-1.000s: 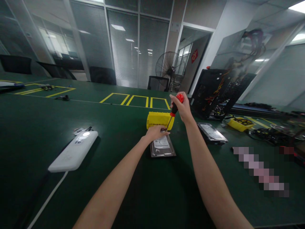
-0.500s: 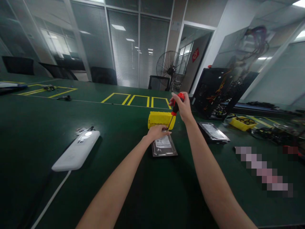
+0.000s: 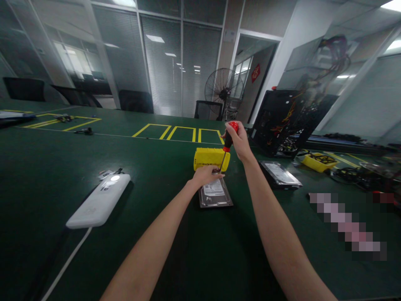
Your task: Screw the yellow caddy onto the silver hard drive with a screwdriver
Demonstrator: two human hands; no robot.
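A hard drive (image 3: 216,196) lies label side up on the green table in front of me. My left hand (image 3: 207,174) grips its far end, the fingers close round the screwdriver's tip and partly hidden. My right hand (image 3: 238,140) is wrapped round the red and black handle of a screwdriver (image 3: 228,141). Its shaft slants down to the drive's far end, beside my left fingertips; the exact contact point is hidden. Right behind the drive stands a yellow box (image 3: 210,157).
Right of my arm lies a second hard drive (image 3: 280,173). Beyond it are an open black computer case (image 3: 275,121), a yellow tray (image 3: 318,163) with parts, and tangled cables (image 3: 354,177). A white power bank (image 3: 100,200) with a cable lies on the left.
The screwdriver handle has tipped slightly left, and my right hand has shifted a little with it. My left hand and the hard drive stay in place.
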